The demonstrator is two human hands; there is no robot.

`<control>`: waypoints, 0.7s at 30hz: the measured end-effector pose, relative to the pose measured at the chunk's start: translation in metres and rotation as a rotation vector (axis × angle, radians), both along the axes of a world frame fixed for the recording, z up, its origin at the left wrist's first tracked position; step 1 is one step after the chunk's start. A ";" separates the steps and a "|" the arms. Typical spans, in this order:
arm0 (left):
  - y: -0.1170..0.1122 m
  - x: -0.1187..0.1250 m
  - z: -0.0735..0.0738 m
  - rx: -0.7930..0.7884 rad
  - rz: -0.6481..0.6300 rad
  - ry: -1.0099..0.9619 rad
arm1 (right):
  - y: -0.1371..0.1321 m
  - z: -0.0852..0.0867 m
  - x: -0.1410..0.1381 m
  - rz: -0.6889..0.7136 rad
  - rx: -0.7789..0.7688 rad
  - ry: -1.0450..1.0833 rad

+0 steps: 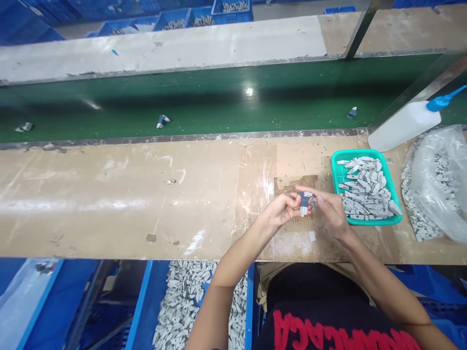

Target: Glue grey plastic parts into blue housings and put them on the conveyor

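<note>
A small dark-blue and light-grey plastic part [304, 200] is held up over the bench by my left hand [281, 209], its fingers closed on the dark body. My right hand [332, 211] meets it from the other side, thumb and fingers pinched at the light-grey end of the part. The exact shape of that end is partly hidden by the fingers. Just right of my right hand stands a green basket [396, 204] filled with loose grey plastic pieces [365, 187].
A white bottle [404, 125] with a blue nozzle leans behind the basket. At far right lies a clear plastic bag [438, 189] of grey pieces. Beyond the bench runs a green belt [219, 107] carrying small parts [163, 121]. Below, a blue crate [140, 301] holds many pieces.
</note>
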State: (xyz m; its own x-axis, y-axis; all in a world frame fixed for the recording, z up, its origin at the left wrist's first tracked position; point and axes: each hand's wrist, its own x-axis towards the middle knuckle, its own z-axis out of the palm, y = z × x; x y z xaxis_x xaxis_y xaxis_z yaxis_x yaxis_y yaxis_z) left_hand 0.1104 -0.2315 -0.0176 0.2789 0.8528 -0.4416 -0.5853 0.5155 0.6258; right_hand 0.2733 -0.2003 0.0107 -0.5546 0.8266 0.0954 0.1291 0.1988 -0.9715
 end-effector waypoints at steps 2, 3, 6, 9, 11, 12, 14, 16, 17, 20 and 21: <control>0.003 0.002 0.000 -0.029 0.020 -0.048 | 0.003 0.003 0.000 0.044 0.049 -0.041; 0.005 0.003 0.001 -0.046 0.043 -0.078 | 0.006 0.005 0.000 0.079 0.079 -0.060; 0.009 0.002 0.007 -0.036 0.139 -0.006 | 0.023 0.011 0.011 0.126 0.200 -0.135; 0.016 -0.011 0.012 -0.002 0.237 0.271 | 0.052 0.009 0.041 -0.169 0.361 -0.285; 0.031 -0.026 0.012 0.030 0.347 0.533 | 0.074 0.003 0.067 -0.358 0.484 -0.427; 0.044 -0.036 0.010 0.053 0.401 0.671 | 0.085 -0.001 0.078 -0.364 0.525 -0.519; 0.077 -0.057 0.006 0.118 0.471 0.936 | 0.104 -0.007 0.092 -0.314 0.560 -0.708; 0.119 -0.078 0.003 0.146 0.472 1.200 | 0.119 -0.009 0.093 -0.213 0.555 -0.908; 0.139 -0.087 0.001 0.142 0.472 1.328 | 0.124 -0.008 0.089 -0.157 0.543 -1.003; 0.189 -0.105 -0.001 0.113 0.472 1.557 | 0.133 -0.006 0.070 -0.063 0.511 -1.164; 0.200 -0.107 -0.001 0.100 0.475 1.598 | 0.134 -0.006 0.065 -0.060 0.510 -1.179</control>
State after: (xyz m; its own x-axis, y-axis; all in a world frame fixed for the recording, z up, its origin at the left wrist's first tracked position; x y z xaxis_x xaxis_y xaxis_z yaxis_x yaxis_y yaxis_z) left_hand 0.0034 -0.0316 -0.0183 -0.6430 0.7642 0.0501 0.5497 0.4151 0.7249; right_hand 0.3379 -0.0660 0.0050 -0.4834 0.8680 -0.1135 0.8753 0.4768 -0.0812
